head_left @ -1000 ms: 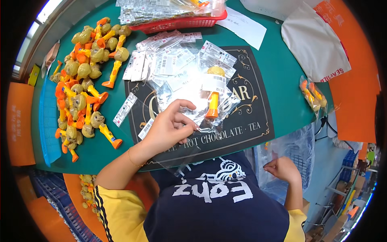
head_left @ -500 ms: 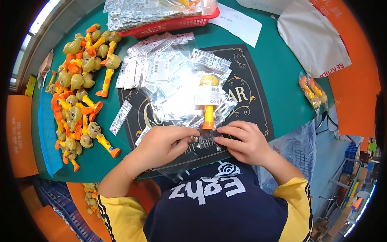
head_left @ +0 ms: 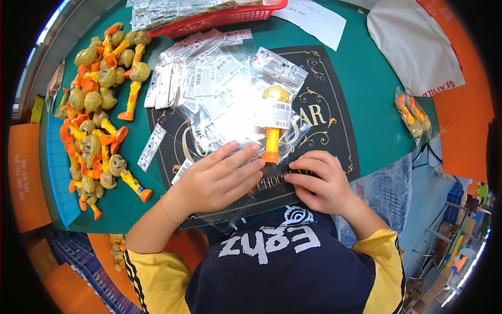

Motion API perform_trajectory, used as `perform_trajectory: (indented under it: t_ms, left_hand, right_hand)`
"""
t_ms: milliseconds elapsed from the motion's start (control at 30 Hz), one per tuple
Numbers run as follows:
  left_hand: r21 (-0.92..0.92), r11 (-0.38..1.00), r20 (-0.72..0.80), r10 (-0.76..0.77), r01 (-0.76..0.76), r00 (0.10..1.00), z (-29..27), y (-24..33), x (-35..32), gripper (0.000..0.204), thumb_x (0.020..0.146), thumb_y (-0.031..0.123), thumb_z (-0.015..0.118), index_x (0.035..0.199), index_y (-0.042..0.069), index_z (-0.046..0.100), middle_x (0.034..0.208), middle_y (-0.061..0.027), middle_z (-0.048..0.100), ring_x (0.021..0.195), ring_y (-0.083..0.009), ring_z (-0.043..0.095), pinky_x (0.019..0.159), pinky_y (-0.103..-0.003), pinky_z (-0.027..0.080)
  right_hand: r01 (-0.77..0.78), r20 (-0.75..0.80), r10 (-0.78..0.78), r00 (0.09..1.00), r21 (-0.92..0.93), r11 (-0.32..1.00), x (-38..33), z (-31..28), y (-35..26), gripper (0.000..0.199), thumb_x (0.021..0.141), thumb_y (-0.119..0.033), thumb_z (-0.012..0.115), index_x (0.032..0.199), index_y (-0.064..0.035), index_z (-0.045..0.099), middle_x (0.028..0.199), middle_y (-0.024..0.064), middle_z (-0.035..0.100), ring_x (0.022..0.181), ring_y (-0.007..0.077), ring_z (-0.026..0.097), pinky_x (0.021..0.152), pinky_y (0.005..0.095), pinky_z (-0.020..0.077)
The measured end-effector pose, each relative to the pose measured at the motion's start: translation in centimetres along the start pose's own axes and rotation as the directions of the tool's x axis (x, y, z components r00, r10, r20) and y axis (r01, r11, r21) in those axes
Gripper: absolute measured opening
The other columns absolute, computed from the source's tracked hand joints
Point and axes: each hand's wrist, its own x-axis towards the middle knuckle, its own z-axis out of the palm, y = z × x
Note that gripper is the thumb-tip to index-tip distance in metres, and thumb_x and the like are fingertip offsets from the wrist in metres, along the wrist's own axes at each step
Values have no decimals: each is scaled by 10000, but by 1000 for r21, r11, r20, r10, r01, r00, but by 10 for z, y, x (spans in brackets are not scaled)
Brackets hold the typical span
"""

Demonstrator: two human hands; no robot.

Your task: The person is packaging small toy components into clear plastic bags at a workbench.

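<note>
A yellow toy figure [head_left: 272, 138] with a round tan head and orange base lies inside a clear plastic bag with a printed white label [head_left: 281, 115]. My left hand [head_left: 222, 180] is laid out flat beside the toy's base, palm down, fingers extended over the bag's lower part. On the other side, my right hand [head_left: 323, 180] has its fingers bent in, tips close to the bag's edge. Whatever is between those fingertips is too clear or small to make out. Beyond the hands, a pile of flat clear bags with printed headers [head_left: 209, 78] glares in the light.
Many loose toy figures [head_left: 99, 99] are heaped at left by a blue tray [head_left: 61, 172]. A red basket [head_left: 209, 22] of printed bags stands at the back. A black printed mat [head_left: 334, 115] covers the green table [head_left: 366, 125]. Bagged toys [head_left: 413, 116] and a white cloth bag [head_left: 413, 47] lie right.
My left hand has gone from a pinch to flat, spread fingers and moved slightly forward. My right hand stays curled at nearly the same spot. The whole view has shifted slightly.
</note>
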Motion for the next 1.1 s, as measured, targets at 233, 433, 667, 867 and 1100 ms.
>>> perform_trajectory:
  t_ms: [233, 433, 667, 867, 1100]
  left_hand:
    - [-246, 965, -134, -127, 91, 983, 9, -3, -7, 253, 756, 133, 828, 987, 93, 732, 1091, -61, 736, 1115, -271, 684, 1026, -431, 497]
    - [-313, 945, -170, -154, 95, 973, 14, 1, -8, 251, 748, 118, 842, 971, 78, 732, 1088, -81, 735, 1055, -266, 706, 995, -426, 518]
    - [-323, 946, -155, -82, 28, 984, 15, 0, -9, 238, 756, 117, 827, 973, 80, 736, 1111, -82, 724, 1056, -268, 697, 984, -413, 535]
    - [-219, 974, -86, 44, -62, 995, 15, 4, -8, 177, 798, 126, 778, 962, 77, 730, 1132, -45, 712, 1133, -264, 660, 968, -410, 549]
    - [-98, 988, -116, 103, -115, 988, 15, 11, -10, 159, 793, 134, 783, 921, 72, 710, 1012, -36, 700, 1020, -233, 667, 933, -391, 564]
  right_hand:
    - [103, -111, -112, 988, -86, 991, -2, 6, -7, 451, 654, -84, 789, 1083, -210, 736, 1239, -17, 650, 1152, 256, 592, 956, 427, 448]
    - [117, -149, -147, 978, -197, 973, -1, 14, -14, 424, 702, -140, 784, 1109, -254, 743, 1290, -43, 646, 1209, 244, 567, 1044, 440, 375]
    - [135, -111, -157, 981, -183, 974, -2, 3, -6, 292, 739, -103, 729, 1018, -181, 760, 1191, -7, 704, 1179, 266, 619, 986, 426, 428]
    - [106, -67, -118, 991, -158, 982, -12, 1, 0, 260, 700, -77, 738, 954, -113, 699, 1171, 33, 706, 1172, 301, 632, 911, 445, 489]
    - [146, -87, -163, 983, -176, 974, -16, 1, -4, 193, 729, -81, 760, 910, -131, 717, 1176, -6, 713, 1173, 279, 634, 948, 429, 473]
